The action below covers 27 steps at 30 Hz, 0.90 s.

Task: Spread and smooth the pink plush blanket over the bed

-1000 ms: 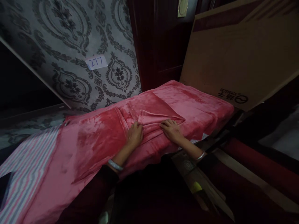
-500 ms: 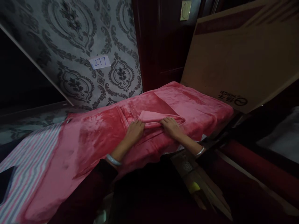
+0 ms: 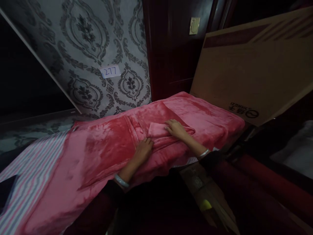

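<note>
A folded red plush cloth [image 3: 110, 140] lies on a pink plush blanket [image 3: 207, 112] that covers a long, narrow surface. One part of the cloth is turned back, so a paler pink flap [image 3: 156, 130] faces up. At the near left corner of this flap, my left hand [image 3: 143, 150] has its fingers curled on the cloth's edge. My right hand [image 3: 176, 129] lies over the flap's top edge, fingers stretched out and slightly apart. Both palms face down, and their undersides are hidden.
A large cardboard sheet or box [image 3: 249, 68] leans at the right behind the blanket. Striped fabric [image 3: 39, 160] shows at the left end, with a dark flat object [image 3: 8, 192] on it. Patterned wallpaper [image 3: 85, 32] and a dark red door [image 3: 171, 49] stand behind.
My right hand has moved from the near folded edge up onto the pink flap. My left hand has shifted slightly down with the view. More of the pale flap shows.
</note>
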Each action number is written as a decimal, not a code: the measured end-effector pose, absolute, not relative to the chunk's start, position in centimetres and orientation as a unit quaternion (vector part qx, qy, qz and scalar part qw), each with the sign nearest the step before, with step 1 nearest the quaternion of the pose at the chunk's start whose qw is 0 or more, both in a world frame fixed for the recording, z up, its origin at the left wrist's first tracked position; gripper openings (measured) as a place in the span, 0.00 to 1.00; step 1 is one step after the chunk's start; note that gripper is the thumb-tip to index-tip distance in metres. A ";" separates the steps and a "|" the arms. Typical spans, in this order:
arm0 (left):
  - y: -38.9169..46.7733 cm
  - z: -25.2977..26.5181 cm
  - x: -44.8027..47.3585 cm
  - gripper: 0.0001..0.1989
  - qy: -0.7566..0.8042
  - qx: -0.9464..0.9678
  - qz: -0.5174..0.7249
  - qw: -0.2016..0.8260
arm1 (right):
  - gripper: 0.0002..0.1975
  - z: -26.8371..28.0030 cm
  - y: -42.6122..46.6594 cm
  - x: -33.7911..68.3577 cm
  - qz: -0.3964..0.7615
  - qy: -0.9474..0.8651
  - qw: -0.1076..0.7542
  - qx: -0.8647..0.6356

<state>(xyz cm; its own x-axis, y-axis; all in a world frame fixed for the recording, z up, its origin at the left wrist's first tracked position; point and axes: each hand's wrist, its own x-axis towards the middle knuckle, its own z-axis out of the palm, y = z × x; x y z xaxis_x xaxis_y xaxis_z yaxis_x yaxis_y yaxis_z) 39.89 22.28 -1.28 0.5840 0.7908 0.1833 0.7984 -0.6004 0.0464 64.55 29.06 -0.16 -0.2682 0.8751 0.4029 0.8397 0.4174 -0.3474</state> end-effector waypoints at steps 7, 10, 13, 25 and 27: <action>22.0 -1.4 39.1 0.10 -0.436 -0.891 -0.126 -0.002 | 0.17 0.9 34.7 60.8 0.099 -0.780 0.224 -0.575; 22.6 -0.7 39.4 0.12 -0.462 -0.874 -0.146 -0.042 | 0.08 0.8 34.5 59.6 0.094 -0.786 0.220 -0.570; 23.2 0.1 40.1 0.15 -0.520 -0.838 -0.145 -0.080 | 0.06 0.5 32.9 58.9 0.067 -0.791 0.233 -0.562; 23.6 -0.8 40.8 0.18 -0.595 -0.760 -0.231 -0.127 | 0.14 -1.1 27.6 59.4 0.006 -0.862 0.182 -0.473; 23.5 -1.0 40.7 0.15 -0.575 -0.784 -0.204 -0.112 | 0.13 -0.8 28.2 59.4 0.030 -0.856 0.187 -0.481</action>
<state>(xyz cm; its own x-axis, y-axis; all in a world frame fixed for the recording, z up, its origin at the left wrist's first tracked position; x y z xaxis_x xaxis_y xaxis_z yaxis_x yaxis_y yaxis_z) 40.66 23.51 -1.01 0.2560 0.9475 0.1916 0.8557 -0.3143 0.4111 59.38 28.25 -0.82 -0.4679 0.8346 0.2908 0.8119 0.5359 -0.2316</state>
